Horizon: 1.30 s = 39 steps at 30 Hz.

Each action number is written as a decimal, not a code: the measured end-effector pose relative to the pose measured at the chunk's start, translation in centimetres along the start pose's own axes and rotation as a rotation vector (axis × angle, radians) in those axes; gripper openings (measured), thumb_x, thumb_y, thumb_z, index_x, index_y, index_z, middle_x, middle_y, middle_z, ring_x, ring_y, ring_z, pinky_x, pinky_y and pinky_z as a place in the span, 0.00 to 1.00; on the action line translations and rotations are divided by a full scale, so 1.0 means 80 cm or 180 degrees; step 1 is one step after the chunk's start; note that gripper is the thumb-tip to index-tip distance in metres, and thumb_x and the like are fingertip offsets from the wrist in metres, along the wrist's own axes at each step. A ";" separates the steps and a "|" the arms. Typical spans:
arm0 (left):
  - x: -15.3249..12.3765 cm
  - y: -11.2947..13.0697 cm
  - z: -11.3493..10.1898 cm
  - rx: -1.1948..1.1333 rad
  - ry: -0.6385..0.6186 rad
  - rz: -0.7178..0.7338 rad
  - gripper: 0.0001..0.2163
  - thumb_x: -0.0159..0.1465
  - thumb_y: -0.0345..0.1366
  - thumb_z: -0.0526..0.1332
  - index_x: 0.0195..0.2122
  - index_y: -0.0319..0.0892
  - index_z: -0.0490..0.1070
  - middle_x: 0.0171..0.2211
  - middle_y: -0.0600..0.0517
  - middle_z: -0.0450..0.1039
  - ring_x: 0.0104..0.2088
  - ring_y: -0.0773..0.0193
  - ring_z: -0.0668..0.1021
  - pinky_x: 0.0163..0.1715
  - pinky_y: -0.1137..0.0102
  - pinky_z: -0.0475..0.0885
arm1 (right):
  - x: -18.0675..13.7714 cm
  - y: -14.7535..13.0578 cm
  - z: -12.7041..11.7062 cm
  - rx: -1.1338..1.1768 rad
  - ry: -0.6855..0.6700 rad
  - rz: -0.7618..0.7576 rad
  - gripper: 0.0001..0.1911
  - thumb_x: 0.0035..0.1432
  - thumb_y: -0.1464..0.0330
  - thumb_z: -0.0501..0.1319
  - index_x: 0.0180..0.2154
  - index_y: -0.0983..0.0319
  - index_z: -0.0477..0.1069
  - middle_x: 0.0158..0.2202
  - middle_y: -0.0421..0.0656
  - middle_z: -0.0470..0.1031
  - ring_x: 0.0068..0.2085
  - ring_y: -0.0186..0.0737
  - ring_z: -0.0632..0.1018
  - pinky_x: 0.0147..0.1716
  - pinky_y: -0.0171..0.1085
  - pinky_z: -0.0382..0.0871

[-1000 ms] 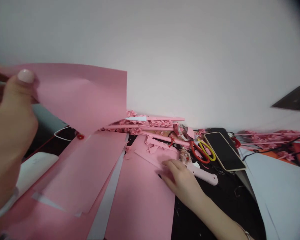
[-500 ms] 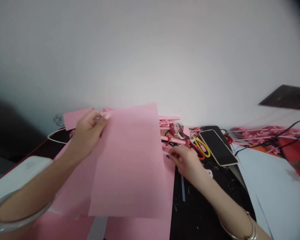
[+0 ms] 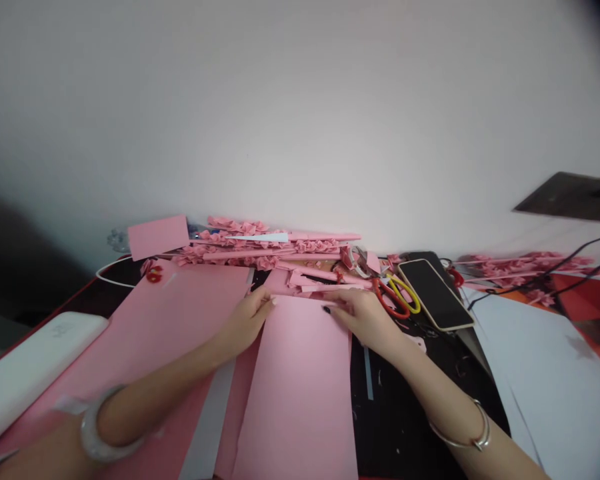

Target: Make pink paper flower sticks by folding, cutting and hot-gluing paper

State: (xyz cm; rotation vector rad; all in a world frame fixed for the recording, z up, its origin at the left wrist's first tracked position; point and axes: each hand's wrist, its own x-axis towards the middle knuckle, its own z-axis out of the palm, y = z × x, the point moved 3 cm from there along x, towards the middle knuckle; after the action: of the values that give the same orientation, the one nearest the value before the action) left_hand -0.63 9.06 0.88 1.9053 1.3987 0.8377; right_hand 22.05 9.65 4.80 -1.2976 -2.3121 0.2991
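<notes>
A long sheet of pink paper lies in front of me, its far edge between my two hands. My left hand pinches the far left corner between thumb and fingers. At the far right corner, my right hand grips the same sheet, a dark thumbnail showing on top. Beneath and to the left are a larger pink sheet and a pale grey strip. Just past the hands lie loose pink paper pieces.
Red-handled scissors and yellow-handled scissors lie right of my right hand, beside a phone. Pink folded-paper stems line the wall. A white power bank is at left; white paper at right.
My left hand has come down and right, laying the raised pink sheet flat. My right hand now holds its other far corner. The folded stems behind have come into view.
</notes>
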 end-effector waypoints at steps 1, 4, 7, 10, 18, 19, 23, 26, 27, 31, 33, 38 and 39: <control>-0.001 0.001 0.000 0.0070 -0.0034 0.0061 0.13 0.66 0.42 0.46 0.25 0.45 0.53 0.21 0.57 0.58 0.23 0.64 0.66 0.25 0.70 0.61 | -0.001 -0.003 0.006 0.0027 -0.0080 -0.0020 0.12 0.54 0.76 0.57 0.38 0.61 0.77 0.32 0.41 0.80 0.32 0.38 0.78 0.32 0.33 0.68; -0.001 0.005 -0.002 0.0180 -0.0135 0.0207 0.13 0.67 0.41 0.45 0.27 0.45 0.60 0.23 0.56 0.65 0.25 0.62 0.69 0.26 0.69 0.63 | -0.001 -0.007 0.017 0.0048 -0.0167 -0.0101 0.13 0.54 0.79 0.55 0.33 0.61 0.77 0.28 0.40 0.79 0.29 0.36 0.78 0.29 0.32 0.67; 0.001 0.010 -0.002 0.0291 -0.0350 0.0551 0.09 0.65 0.39 0.49 0.38 0.45 0.68 0.35 0.52 0.75 0.36 0.59 0.75 0.36 0.67 0.68 | -0.002 -0.011 0.022 0.0016 -0.0167 -0.0302 0.12 0.56 0.79 0.55 0.33 0.61 0.75 0.30 0.40 0.79 0.32 0.35 0.78 0.31 0.31 0.67; 0.001 0.014 0.003 0.0404 -0.0640 0.0950 0.11 0.65 0.35 0.51 0.42 0.47 0.72 0.42 0.52 0.76 0.45 0.57 0.74 0.47 0.64 0.67 | -0.007 -0.014 0.028 -0.0123 -0.0115 -0.0529 0.11 0.58 0.77 0.54 0.35 0.62 0.74 0.32 0.42 0.78 0.35 0.37 0.77 0.35 0.34 0.68; -0.006 0.012 0.019 0.1514 -0.0656 0.2051 0.17 0.65 0.27 0.46 0.48 0.45 0.70 0.49 0.50 0.74 0.50 0.60 0.74 0.52 0.68 0.68 | -0.022 -0.021 0.051 -0.0687 -0.0100 -0.1034 0.14 0.60 0.78 0.53 0.45 0.66 0.72 0.41 0.51 0.78 0.43 0.45 0.77 0.44 0.45 0.70; -0.007 0.010 0.021 0.1635 -0.0634 0.2135 0.18 0.65 0.26 0.46 0.50 0.43 0.69 0.50 0.48 0.73 0.52 0.60 0.73 0.53 0.66 0.67 | -0.024 -0.023 0.054 -0.0730 -0.0077 -0.1059 0.15 0.60 0.78 0.53 0.46 0.67 0.72 0.42 0.52 0.78 0.45 0.46 0.77 0.46 0.46 0.70; -0.009 0.000 0.032 0.1882 -0.0620 0.2163 0.21 0.62 0.25 0.47 0.55 0.40 0.64 0.54 0.45 0.69 0.56 0.59 0.70 0.56 0.64 0.64 | -0.029 -0.029 0.062 -0.1093 -0.0103 -0.1001 0.20 0.58 0.82 0.50 0.51 0.71 0.69 0.49 0.55 0.74 0.50 0.48 0.75 0.50 0.47 0.70; -0.014 -0.003 0.040 0.2030 -0.0651 0.2200 0.22 0.62 0.24 0.46 0.57 0.38 0.61 0.57 0.43 0.66 0.58 0.59 0.66 0.58 0.64 0.62 | -0.033 -0.031 0.068 -0.1461 -0.0276 -0.0849 0.24 0.57 0.82 0.49 0.55 0.73 0.65 0.55 0.57 0.68 0.54 0.49 0.72 0.52 0.46 0.68; -0.016 -0.003 0.042 0.2057 -0.0663 0.2210 0.22 0.62 0.24 0.46 0.57 0.36 0.61 0.57 0.43 0.65 0.59 0.58 0.66 0.58 0.64 0.61 | -0.035 -0.032 0.069 -0.1523 -0.0338 -0.0798 0.25 0.57 0.82 0.49 0.56 0.73 0.64 0.56 0.57 0.66 0.55 0.49 0.71 0.53 0.46 0.68; -0.022 -0.004 0.049 0.2360 -0.0682 0.2058 0.22 0.63 0.24 0.45 0.57 0.37 0.60 0.59 0.44 0.63 0.60 0.59 0.64 0.58 0.64 0.60 | -0.039 -0.034 0.074 -0.1595 -0.0493 -0.0608 0.24 0.59 0.78 0.50 0.58 0.74 0.60 0.59 0.58 0.61 0.58 0.52 0.67 0.54 0.48 0.65; -0.026 -0.005 0.053 0.2546 -0.0693 0.1933 0.22 0.63 0.23 0.44 0.58 0.37 0.60 0.60 0.45 0.61 0.60 0.59 0.63 0.58 0.63 0.60 | -0.040 -0.036 0.076 -0.1558 -0.0506 -0.0517 0.24 0.61 0.75 0.51 0.59 0.74 0.59 0.60 0.59 0.60 0.58 0.52 0.66 0.55 0.48 0.64; -0.038 -0.006 0.061 0.2693 -0.0675 0.1706 0.26 0.60 0.22 0.44 0.60 0.35 0.55 0.62 0.44 0.56 0.62 0.57 0.59 0.58 0.61 0.60 | -0.042 -0.038 0.078 -0.1396 -0.0566 -0.0403 0.28 0.61 0.66 0.54 0.59 0.75 0.59 0.60 0.59 0.58 0.60 0.54 0.63 0.56 0.49 0.62; -0.039 -0.007 0.062 0.2706 -0.0662 0.1659 0.26 0.60 0.22 0.44 0.61 0.35 0.55 0.62 0.44 0.55 0.62 0.57 0.58 0.58 0.61 0.60 | -0.042 -0.039 0.078 -0.1374 -0.0583 -0.0387 0.28 0.62 0.65 0.54 0.59 0.75 0.59 0.60 0.59 0.58 0.60 0.54 0.63 0.56 0.49 0.62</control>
State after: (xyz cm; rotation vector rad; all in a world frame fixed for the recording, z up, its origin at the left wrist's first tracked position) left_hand 2.21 5.60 -2.95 2.9852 1.2343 0.2181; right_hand 18.13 5.40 -0.35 -1.3604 -2.7016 -0.1380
